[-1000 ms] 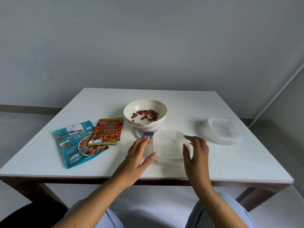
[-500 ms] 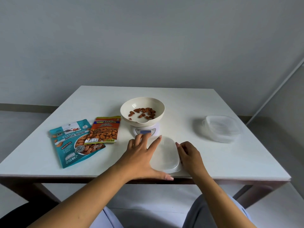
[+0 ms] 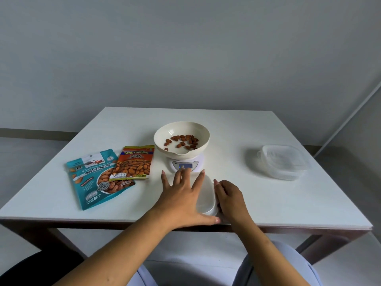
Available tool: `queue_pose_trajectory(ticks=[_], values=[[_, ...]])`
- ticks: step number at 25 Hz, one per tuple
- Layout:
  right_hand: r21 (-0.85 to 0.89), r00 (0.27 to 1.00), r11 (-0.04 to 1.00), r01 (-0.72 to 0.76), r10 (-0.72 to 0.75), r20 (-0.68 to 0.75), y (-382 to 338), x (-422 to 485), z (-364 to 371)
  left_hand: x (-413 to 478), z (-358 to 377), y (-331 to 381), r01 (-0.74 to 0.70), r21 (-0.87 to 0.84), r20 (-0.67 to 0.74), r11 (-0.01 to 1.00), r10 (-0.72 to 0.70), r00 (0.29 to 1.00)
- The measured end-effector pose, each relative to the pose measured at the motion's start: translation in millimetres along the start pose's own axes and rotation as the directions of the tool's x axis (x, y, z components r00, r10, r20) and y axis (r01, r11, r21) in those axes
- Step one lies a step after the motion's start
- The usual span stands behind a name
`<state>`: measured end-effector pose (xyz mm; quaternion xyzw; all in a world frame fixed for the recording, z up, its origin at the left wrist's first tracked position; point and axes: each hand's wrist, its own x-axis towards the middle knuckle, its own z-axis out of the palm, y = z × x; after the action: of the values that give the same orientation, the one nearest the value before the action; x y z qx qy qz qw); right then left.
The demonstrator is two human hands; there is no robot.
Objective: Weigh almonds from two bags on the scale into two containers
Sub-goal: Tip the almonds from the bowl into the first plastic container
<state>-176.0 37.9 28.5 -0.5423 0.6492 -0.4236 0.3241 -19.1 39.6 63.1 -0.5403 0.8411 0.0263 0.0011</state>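
Note:
A clear lidded container sits near the table's front edge, just in front of the scale. My left hand lies flat on its lid with fingers spread and the thumb along its front side. My right hand curls against the container's right edge. On the scale stands a cream bowl holding several almonds. Two almond bags lie flat at the left: a teal bag and a smaller orange bag overlapping it.
A second clear container with its lid on stands at the right side of the white table. A grey wall rises behind the table. My knees show under the front edge.
My hands went from open on either side of the container to resting on it: the left now flat on the lid, the right curled at its right edge. The container sits closer to the front edge.

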Motion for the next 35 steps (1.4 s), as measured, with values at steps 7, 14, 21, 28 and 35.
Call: queue_pose_trajectory(ticks=[7, 14, 21, 28, 35], values=[[0.058, 0.994, 0.996, 0.065, -0.07, 0.084, 2, -3, -5, -10, 1, 8, 0.051, -0.056, -0.115, 0.997, -0.057, 0.992], [0.023, 0.999, 0.999, 0.027, -0.028, 0.046, 0, -3, -5, -16, -24, -26, -0.029, -0.804, -0.22, 0.594, -0.253, 0.942], [-0.109, 0.998, 0.993, 0.052, -0.054, -0.013, -8, 5, -5, -27, 15, -79, -0.274, -0.961, -0.184, -0.035, -0.657, 0.731], [0.036, 0.994, 0.999, -0.028, 0.031, -0.105, -16, 27, -8, -23, 20, -80, -0.316, -0.931, -0.142, -0.18, -0.619, 0.772], [0.147, 0.95, 0.944, -0.296, 0.276, 0.146, -73, 93, 7, -23, 23, -82, -0.306, -0.939, -0.156, -0.16, -0.593, 0.79]])
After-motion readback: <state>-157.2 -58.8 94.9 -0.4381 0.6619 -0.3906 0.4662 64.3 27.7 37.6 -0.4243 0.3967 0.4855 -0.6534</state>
